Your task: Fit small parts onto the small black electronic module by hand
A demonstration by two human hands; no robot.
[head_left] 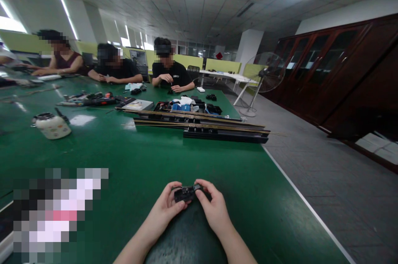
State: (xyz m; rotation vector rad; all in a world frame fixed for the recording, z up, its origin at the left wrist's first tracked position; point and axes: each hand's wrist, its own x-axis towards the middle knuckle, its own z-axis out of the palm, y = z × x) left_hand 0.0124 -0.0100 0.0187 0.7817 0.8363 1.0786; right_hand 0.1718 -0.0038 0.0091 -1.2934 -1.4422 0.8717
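Just above the near part of the green table [149, 164], both my hands are closed on a small black mechanical part [183, 194]. My left hand [169, 204] wraps the part's left side, thumb in front and fingers behind. At its right end, my right hand [213, 201] pinches a small dark piece [197, 187] between thumb and fingers. The two dark pieces touch or are joined; I cannot tell which. Small details on top of the part are too fine to make out, and my fingers cover some of it.
Long black rails [226, 134] with thin brass-coloured rods [199, 124] lie across the table ahead. A white patterned pot [52, 126] stands at left, beyond a pixelated area. Several people sit along the far side, one in a black shirt [175, 74]. The table's right edge [304, 206] runs close by.
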